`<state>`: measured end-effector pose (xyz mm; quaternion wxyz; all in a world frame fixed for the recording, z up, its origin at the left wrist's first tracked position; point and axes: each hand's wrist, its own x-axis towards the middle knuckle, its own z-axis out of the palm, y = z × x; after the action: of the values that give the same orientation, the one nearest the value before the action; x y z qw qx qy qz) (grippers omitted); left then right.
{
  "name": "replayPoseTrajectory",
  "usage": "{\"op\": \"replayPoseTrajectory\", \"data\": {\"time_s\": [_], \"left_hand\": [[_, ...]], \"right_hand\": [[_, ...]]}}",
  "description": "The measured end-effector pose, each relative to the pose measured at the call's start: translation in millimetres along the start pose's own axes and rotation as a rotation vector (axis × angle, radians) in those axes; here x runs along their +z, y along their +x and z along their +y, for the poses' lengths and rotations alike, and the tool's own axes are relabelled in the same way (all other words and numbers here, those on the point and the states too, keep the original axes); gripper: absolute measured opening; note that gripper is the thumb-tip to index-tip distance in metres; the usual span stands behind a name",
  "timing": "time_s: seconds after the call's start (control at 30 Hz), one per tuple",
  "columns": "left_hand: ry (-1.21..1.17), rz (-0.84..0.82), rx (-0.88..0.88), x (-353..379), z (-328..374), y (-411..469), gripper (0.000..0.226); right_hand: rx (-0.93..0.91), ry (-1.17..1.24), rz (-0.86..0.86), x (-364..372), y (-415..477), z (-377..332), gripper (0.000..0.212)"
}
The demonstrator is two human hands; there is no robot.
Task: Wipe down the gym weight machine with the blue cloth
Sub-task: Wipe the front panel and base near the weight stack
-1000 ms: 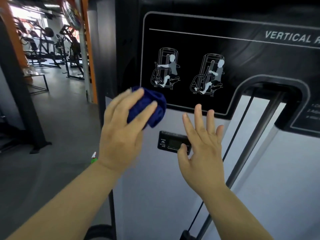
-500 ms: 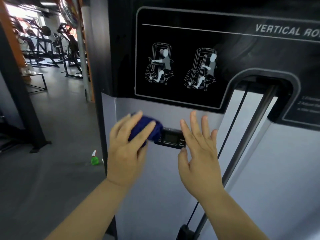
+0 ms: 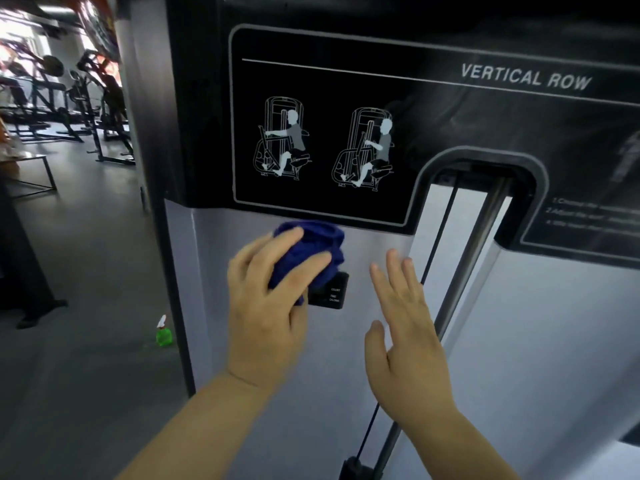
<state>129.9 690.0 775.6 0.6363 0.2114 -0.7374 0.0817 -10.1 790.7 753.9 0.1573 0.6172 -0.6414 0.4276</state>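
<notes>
The weight machine's grey shroud [image 3: 540, 341] fills the right of the view, with a black "VERTICAL ROW" instruction panel [image 3: 433, 140] above it. My left hand [image 3: 266, 313] holds a bunched blue cloth [image 3: 311, 247] against the grey panel, just below the black panel's lower edge. The cloth and hand cover most of the small black counter display [image 3: 330, 292]. My right hand [image 3: 405, 327] lies flat on the grey panel with straight spread fingers, right of the display and left of the cable slot.
A steel guide rod [image 3: 478, 244] and black cable [image 3: 440, 233] run down the open slot beside my right hand. A green spray bottle [image 3: 163, 333] stands on the grey floor left of the machine. Other gym machines [image 3: 69, 109] stand far back left.
My left hand rubbed the cloth down from the black panel to the display's left, then up and right over the display. My right hand stayed flat on the panel.
</notes>
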Motion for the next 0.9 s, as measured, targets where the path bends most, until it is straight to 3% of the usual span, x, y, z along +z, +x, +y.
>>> {"op": "replayPoseTrajectory", "data": {"time_s": [0.13,0.37,0.53,0.63,0.9], "left_hand": [[0.057,-0.081,0.060,18.2,5.3,29.0,0.041],[0.143,-0.251,0.276,25.1,-14.3,-59.2,0.030],[0.030,-0.081,0.228,20.3,9.9,21.9,0.029],[0.031,-0.103,0.239,35.9,16.3,39.9,0.034],[0.162,-0.380,0.515,46.8,-15.9,-77.4,0.023]], "right_hand": [[0.096,0.098,-0.012,-2.6,-3.8,-6.4,0.090],[0.147,0.123,-0.083,-6.4,-12.3,0.5,0.097],[0.163,0.129,-0.082,-9.5,-11.7,0.2,0.098],[0.174,0.150,-0.047,-9.9,-11.3,-1.0,0.107],[0.211,0.109,-0.023,-18.2,-14.1,11.7,0.110]]}}
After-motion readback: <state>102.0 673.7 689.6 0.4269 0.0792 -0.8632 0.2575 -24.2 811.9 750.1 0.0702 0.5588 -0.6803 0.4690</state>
